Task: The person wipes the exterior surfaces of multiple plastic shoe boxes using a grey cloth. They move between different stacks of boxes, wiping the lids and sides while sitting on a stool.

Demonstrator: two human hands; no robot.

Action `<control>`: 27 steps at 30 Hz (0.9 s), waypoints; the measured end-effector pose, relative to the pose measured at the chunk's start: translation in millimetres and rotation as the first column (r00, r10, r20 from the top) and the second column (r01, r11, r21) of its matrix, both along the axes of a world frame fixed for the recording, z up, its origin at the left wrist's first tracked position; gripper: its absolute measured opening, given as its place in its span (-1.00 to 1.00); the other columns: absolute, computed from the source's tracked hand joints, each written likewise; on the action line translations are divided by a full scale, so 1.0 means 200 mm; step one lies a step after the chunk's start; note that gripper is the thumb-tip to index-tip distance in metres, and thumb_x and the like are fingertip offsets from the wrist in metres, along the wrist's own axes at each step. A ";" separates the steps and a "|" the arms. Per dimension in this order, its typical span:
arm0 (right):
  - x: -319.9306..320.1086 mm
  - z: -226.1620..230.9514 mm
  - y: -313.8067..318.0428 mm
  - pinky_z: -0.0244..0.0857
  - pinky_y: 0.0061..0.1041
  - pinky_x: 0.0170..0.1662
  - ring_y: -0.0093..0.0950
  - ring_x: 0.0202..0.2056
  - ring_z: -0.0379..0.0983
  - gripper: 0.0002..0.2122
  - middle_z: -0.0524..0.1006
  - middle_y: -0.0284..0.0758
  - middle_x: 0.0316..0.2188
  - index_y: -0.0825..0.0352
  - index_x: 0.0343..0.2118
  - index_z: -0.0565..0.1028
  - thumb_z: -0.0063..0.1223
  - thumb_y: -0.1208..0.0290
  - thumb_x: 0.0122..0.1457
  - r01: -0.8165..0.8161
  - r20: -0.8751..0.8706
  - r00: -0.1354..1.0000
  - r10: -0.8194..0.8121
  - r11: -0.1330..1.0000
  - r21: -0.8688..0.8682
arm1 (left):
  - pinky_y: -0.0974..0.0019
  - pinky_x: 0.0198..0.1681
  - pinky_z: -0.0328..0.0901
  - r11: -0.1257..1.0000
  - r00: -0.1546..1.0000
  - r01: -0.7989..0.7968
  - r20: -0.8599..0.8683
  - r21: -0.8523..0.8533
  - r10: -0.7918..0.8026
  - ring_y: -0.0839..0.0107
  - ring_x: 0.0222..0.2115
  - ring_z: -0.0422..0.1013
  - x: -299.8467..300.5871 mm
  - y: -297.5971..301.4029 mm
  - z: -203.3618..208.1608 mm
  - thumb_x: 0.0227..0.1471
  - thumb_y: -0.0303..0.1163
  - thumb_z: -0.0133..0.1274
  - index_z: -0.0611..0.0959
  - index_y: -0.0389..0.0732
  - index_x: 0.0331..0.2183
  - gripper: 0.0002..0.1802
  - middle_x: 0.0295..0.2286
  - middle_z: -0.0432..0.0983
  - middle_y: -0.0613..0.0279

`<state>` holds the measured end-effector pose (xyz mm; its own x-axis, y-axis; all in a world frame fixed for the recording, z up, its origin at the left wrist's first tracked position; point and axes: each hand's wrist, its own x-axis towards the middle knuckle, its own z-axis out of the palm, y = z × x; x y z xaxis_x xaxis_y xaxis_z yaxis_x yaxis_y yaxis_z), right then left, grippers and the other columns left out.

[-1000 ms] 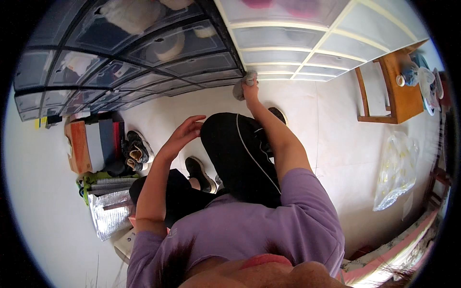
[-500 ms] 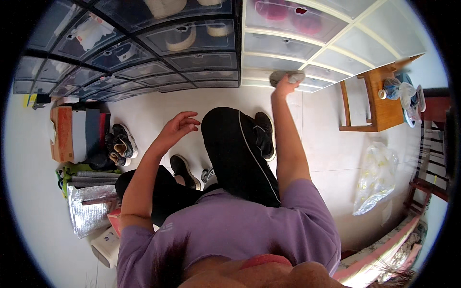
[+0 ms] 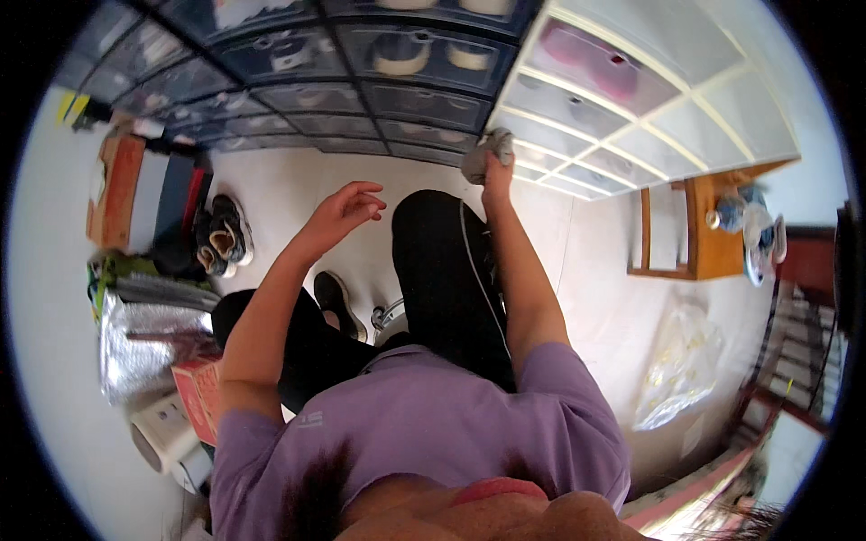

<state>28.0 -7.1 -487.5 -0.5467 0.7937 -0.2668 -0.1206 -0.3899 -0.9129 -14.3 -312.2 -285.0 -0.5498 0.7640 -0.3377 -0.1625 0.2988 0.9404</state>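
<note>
A crumpled grey cloth [image 3: 478,162] is bunched in my right hand [image 3: 497,174], whose fingers are closed round it. That hand is raised to the lower part of the shoe boxes, near the seam between the dark-framed stack [image 3: 424,104] and the white-framed stack [image 3: 577,117]. Whether the cloth touches a box front, I cannot tell. My left hand [image 3: 347,215] hangs in the air left of my bent knee. Its fingers are slightly curled and apart, with nothing in them. Pale round shapes and pink items show through some box fronts.
Black shoes [image 3: 223,236] and cardboard boxes [image 3: 115,194] line the left side, with a silver insulated bag [image 3: 144,338] nearer. On the right stand a wooden stool [image 3: 708,225] bearing bagged items and a clear plastic bag [image 3: 681,365] on the floor.
With the cloth, my right hand has moved left from the white-framed boxes toward the seam. The whole view has turned somewhat to the right. My left hand is still empty.
</note>
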 end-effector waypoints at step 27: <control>-0.51 1.46 -0.44 0.14 -0.23 0.01 -0.11 0.00 0.22 -0.42 0.34 -0.35 0.03 0.03 -0.04 0.47 -0.02 0.69 -0.21 0.001 0.103 0.988 0.117 -0.668 0.744 | 0.39 -0.25 0.31 0.936 0.972 -0.174 -0.097 0.305 0.213 0.45 -0.39 0.45 -0.09 -0.05 -0.07 0.04 -0.33 0.04 0.49 -0.33 -0.17 -0.66 -0.39 0.52 0.17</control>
<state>-74.9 -94.5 -195.3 -0.5804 -0.3980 0.7104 -0.2615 0.9173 0.3003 -32.7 -322.7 -298.2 -0.7203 0.6928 -0.0336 -0.0636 -0.0177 0.9978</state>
